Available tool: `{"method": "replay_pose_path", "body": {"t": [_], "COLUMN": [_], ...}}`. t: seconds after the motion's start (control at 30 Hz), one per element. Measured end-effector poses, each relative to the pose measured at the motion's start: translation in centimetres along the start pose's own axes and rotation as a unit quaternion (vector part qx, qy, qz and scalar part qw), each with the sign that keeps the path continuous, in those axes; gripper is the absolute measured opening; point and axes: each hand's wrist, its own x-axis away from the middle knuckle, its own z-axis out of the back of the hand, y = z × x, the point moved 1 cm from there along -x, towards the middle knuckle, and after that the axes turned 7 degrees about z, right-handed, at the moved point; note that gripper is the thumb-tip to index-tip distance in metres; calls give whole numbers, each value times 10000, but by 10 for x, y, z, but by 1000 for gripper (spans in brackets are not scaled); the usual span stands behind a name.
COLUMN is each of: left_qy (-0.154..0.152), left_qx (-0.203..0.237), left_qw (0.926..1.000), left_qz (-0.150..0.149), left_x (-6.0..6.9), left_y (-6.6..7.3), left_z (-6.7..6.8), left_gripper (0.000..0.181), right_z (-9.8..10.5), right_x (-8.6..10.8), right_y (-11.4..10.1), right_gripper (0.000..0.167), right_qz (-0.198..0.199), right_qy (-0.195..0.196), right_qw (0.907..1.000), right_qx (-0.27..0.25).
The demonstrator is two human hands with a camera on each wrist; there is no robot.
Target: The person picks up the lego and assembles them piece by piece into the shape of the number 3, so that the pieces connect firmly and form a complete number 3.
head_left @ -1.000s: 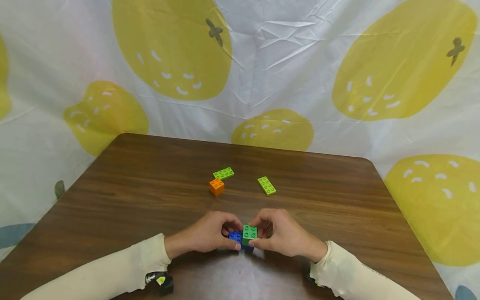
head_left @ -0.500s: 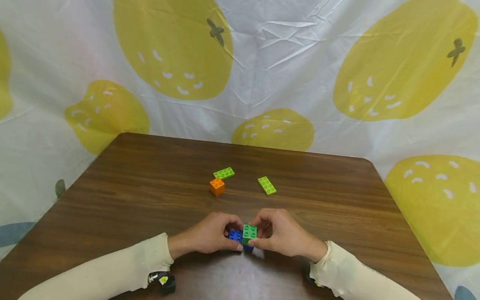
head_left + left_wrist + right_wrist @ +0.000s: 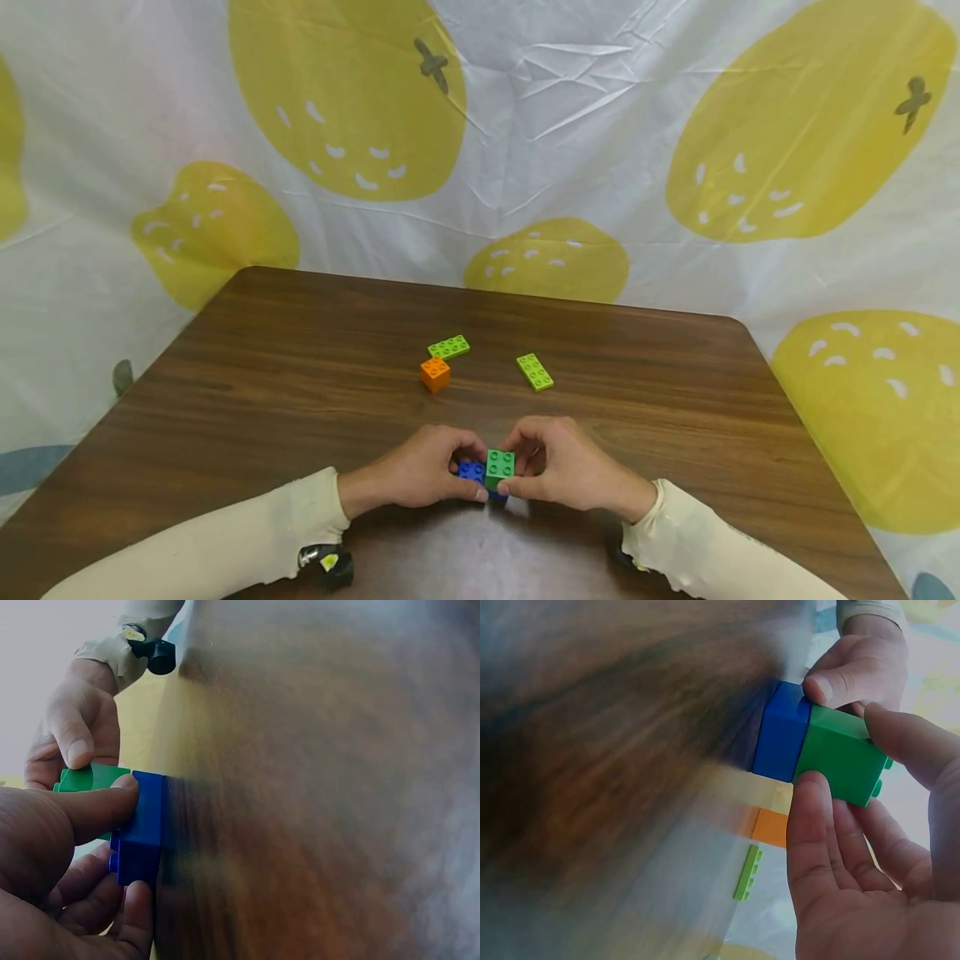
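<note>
A blue toy brick point(image 3: 471, 472) lies on the table near its front, studs up. On its right end sits a green cube-shaped brick point(image 3: 500, 469), its sides flush against the blue one in the right wrist view. My left hand point(image 3: 431, 465) grips the blue brick, the thumb on the near side and the fingers curled behind. My right hand point(image 3: 566, 467) pinches the green brick between thumb and fingers. In the left wrist view, the left thumb covers part of the green brick point(image 3: 94, 777) and blue brick point(image 3: 142, 825).
Farther back stands an orange brick point(image 3: 435, 374), close to a flat lime-green plate brick point(image 3: 449, 347). Another lime-green plate brick point(image 3: 535, 372) lies to their right. Behind the brown wooden table point(image 3: 660, 392) hangs a white curtain point(image 3: 570, 125) with yellow fruit prints.
My left hand and its thumb have shifted slightly right along the blue brick. The right hand stays on the green brick with hardly any movement.
</note>
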Motion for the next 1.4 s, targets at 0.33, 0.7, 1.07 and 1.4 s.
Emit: {"method": "replay_pose_path", "body": {"t": [0.33,0.7,1.07,1.4], "left_qy": [-8,35,107,-9], "left_qx": [-47,5,-96,-127], "left_qw": [10000,10000,9999,9999], "left_qz": [74,54,-71,110], "left_x": [-2,-2,-2,-1], "left_y": [0,1,-1,-3], "left_z": [1,0,-1,-2], "left_gripper": [37,36,38,37], "right_z": [3,10,26,42], "right_x": [-1,-2,-12,-25], "right_y": [-1,-2,-1,13], "right_gripper": [29,30,20,27], "right_qz": [147,229,17,-372], "right_qy": [47,213,877,1202], "right_qw": [9999,9994,9953,9905], "right_qx": [10,-127,414,552]}}
